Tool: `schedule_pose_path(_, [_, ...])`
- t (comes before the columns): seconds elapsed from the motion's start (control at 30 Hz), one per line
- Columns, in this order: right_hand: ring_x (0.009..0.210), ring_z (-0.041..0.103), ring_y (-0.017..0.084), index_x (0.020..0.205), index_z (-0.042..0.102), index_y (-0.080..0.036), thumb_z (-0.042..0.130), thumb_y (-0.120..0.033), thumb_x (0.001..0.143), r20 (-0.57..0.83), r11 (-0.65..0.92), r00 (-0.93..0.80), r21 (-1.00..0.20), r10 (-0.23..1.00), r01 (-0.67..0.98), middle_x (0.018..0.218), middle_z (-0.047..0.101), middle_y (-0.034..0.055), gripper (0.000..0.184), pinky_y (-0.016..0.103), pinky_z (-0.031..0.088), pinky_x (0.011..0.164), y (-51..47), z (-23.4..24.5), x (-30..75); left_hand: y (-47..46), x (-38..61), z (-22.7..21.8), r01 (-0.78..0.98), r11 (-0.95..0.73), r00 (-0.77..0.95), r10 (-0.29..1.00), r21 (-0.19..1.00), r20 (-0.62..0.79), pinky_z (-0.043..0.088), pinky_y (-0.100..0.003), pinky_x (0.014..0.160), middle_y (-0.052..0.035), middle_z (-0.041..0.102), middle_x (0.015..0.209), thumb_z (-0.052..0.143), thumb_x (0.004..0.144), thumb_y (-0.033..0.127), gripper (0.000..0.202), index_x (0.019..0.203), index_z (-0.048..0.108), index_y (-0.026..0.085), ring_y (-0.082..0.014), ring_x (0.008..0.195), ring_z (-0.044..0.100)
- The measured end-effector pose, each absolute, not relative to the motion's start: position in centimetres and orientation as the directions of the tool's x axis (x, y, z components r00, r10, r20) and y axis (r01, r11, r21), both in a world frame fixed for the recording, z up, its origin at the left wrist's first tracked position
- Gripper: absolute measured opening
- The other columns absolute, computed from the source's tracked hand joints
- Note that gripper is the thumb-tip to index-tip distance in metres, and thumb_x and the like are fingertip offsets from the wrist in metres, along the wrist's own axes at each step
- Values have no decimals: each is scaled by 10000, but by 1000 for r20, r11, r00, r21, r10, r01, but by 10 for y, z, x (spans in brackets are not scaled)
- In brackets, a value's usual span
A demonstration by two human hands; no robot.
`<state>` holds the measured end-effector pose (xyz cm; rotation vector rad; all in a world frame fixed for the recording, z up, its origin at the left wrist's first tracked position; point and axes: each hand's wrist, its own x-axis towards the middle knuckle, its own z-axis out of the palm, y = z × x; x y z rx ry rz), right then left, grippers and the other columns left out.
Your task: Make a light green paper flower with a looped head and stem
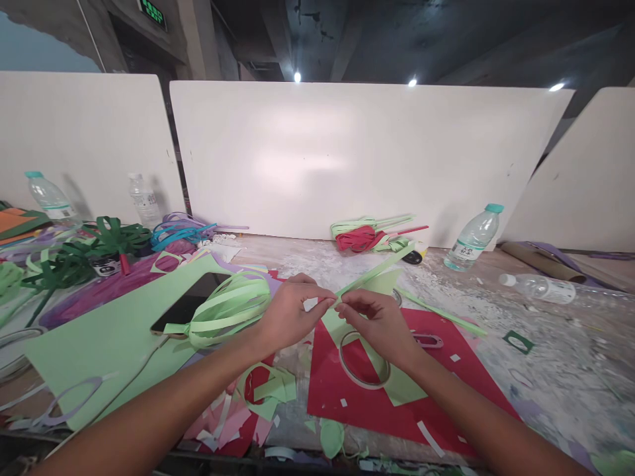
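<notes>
My left hand (292, 314) and my right hand (380, 324) meet fingertip to fingertip, both closed in a pinch on the near end of a narrow light-green paper stick (384, 266). The stick slants up and away to the right. A small white piece (310, 303) shows at the left fingers; its kind is unclear. Beneath my right hand, a roll of tape (342, 362) lies on a red paper sheet (446, 390) and a green paper strip (404, 387). Left of my left hand rests a looped light-green paper flower (231, 311), overlapping a phone (183, 301).
A second green paper stick (446, 311) and a utility knife (427, 340) lie to the right. Bottles stand farther off, one upright (471, 241) and one on its side (550, 289). Red paper loops (360, 239) lie by the white panel (307, 158). Scraps (228, 416) litter the front edge.
</notes>
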<state>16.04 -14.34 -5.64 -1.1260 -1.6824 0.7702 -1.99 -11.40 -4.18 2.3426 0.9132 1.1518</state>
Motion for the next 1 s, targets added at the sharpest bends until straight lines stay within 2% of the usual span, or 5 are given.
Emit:
schedule_pose_path(0.3, [656, 538, 166, 768, 623, -211, 610, -365, 781, 345, 363, -114, -875, 932, 320, 713, 600, 22, 155, 281, 430, 590, -142, -59, 159, -113, -20, -40, 394, -657, 385, 753, 643, 533, 408, -285, 681, -34, 667, 833, 513, 835, 261, 143, 833, 648, 215, -202, 837, 559])
schedule_pose_path(0.53, [656, 536, 155, 779, 590, -203, 594, -332, 796, 302, 323, -116, -900, 946, 292, 715, 575, 14, 130, 275, 427, 600, -140, -58, 164, -80, -35, -43, 257, -400, 72, 916, 880, 395, 381, -258, 629, -18, 619, 780, 528, 797, 309, 139, 774, 593, 187, -148, 689, 521])
schedule_pose_path(0.67, [700, 556, 164, 747, 571, -207, 590, -324, 794, 318, 340, -125, -908, 940, 246, 760, 592, 24, 128, 279, 432, 629, -139, -58, 165, -68, -43, -45, 188, -310, -29, 947, 932, 321, 393, -243, 592, -35, 611, 915, 559, 743, 285, 207, 925, 581, 189, -138, 706, 548])
schedule_pose_path(0.83, [882, 583, 201, 730, 565, -218, 605, -321, 775, 346, 377, -180, -909, 921, 176, 960, 640, 58, 119, 302, 446, 745, -141, -58, 163, -83, -30, -42, 32, -154, 238, 961, 988, 143, 403, -237, 523, -74, 648, 914, 589, 753, 396, 329, 982, 625, 163, -149, 685, 597])
schedule_pose_path(1.0, [808, 575, 194, 738, 583, -219, 583, -316, 792, 311, 382, -286, -893, 906, 237, 848, 626, 41, 111, 316, 452, 739, -142, -56, 163, -98, -22, -36, -106, -7, 402, 914, 994, 50, 345, -199, 464, -34, 608, 782, 663, 732, 363, 250, 891, 642, 171, -89, 576, 514])
